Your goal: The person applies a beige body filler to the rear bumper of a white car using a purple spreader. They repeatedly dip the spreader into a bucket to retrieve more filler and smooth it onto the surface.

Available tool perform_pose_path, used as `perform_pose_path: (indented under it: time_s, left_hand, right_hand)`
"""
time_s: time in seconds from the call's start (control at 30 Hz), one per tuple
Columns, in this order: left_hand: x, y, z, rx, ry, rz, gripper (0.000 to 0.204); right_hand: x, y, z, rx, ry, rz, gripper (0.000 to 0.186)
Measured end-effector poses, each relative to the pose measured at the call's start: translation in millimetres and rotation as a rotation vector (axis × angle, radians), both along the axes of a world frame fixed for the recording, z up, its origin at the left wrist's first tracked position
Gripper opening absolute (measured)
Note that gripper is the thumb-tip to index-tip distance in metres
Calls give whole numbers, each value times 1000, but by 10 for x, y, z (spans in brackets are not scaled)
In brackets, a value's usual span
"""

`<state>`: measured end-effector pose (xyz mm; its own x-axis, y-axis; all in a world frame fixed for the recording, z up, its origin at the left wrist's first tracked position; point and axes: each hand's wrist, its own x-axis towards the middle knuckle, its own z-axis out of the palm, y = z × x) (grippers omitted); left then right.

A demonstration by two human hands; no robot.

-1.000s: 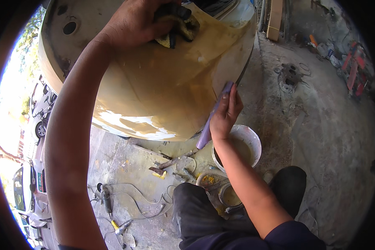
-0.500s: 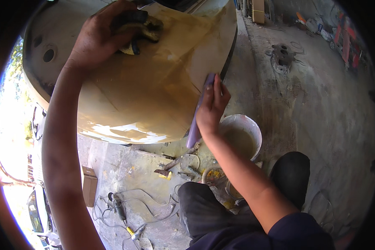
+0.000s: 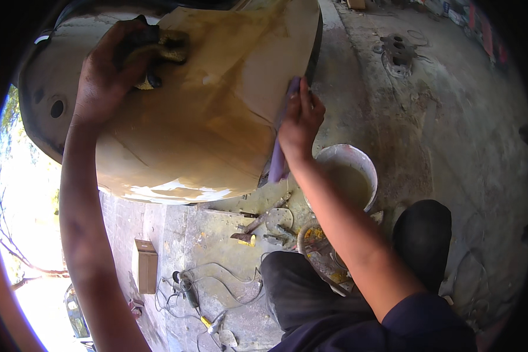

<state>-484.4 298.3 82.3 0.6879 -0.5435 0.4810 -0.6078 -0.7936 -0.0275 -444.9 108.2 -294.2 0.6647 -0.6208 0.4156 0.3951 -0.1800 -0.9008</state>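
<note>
A large curved car body panel (image 3: 188, 129), tan and brown with bare whitish patches low down, fills the upper left. On its upper part rests my left hand (image 3: 101, 79), its fingers closed round a crumpled black and yellowish cloth (image 3: 173, 48). My right hand (image 3: 301, 126) grips a long, narrow purple sanding block (image 3: 278, 163) at the panel's right edge. The block stands nearly upright in view, lying against that edge, its lower end near the panel's bottom corner. Part of the block is hidden behind my fingers.
A white bucket (image 3: 369, 164) of murky liquid stands below my right forearm. Several tools and a putty-stained scraper (image 3: 243, 237) lie on the floor. A corded power tool (image 3: 188, 290) and a cardboard box (image 3: 145, 267) are lower left. A grey metal part (image 3: 399, 56) lies upper right.
The view has shifted and turned a little. My right hand has slid the sanding block slightly up along the panel's edge. My left hand keeps its hold on the cloth.
</note>
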Motion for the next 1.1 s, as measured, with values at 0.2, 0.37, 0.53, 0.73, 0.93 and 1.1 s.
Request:
perform_pose_path:
  time_s: [0.2,0.37,0.53,0.73,0.93,1.1]
  left_hand:
    - [29,117,59,80,-62,-26,50]
    - [33,132,66,107,-123,-73,51]
    - [23,107,20,-23,35,-50,50]
    - [-170,-98,81,204,-168,-69,47]
    - [-127,-145,189,-22,66,18,55]
    - [63,167,18,-221,-25,28,57]
  right_hand:
    - [-997,538,-18,-32,-70,14,54]
    - [-448,244,-84,47,-24,66,54]
    - [-611,325,-71,-19,-62,53,55]
    - [-778,350,301,-122,-201,124,55]
    - [-449,-35,1824,-594,-568,110,49]
    - [-750,-129,1954,-926,-693,374,48]
